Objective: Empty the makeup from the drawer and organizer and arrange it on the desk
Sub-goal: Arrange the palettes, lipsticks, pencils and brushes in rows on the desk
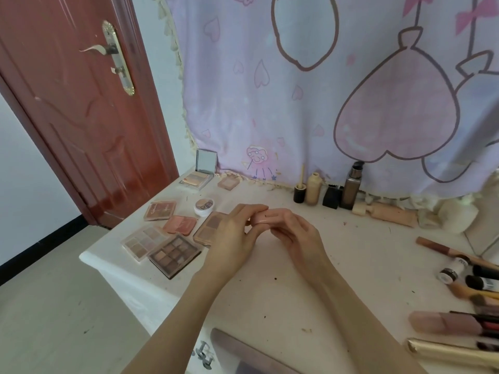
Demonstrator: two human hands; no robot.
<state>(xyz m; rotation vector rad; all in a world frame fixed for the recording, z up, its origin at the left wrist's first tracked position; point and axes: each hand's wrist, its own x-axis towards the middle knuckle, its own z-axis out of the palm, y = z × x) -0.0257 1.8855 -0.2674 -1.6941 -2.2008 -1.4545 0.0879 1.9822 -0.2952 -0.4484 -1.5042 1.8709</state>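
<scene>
Two bare hands hold a small pink compact [261, 217] above the middle of the white desk [351, 265]. Its long axis runs left to right. The left hand [235, 233] and right hand [294, 233] each pinch one end. The glossy casing shows a small slot.

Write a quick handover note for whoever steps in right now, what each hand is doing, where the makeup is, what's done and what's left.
Hands: left hand and right hand together hold a small pink case above the desk.
Laid out: palettes at the desk's left, including the dark eyeshadow palette and the open mirrored compact; bottles along the back by the dark pump bottle; brushes and tubes at the right edge, with the brush pile.
Done: these groups are on the desk.
Left: set down the pink case. The drawer front shows at the bottom; its contents cannot be seen.
</scene>
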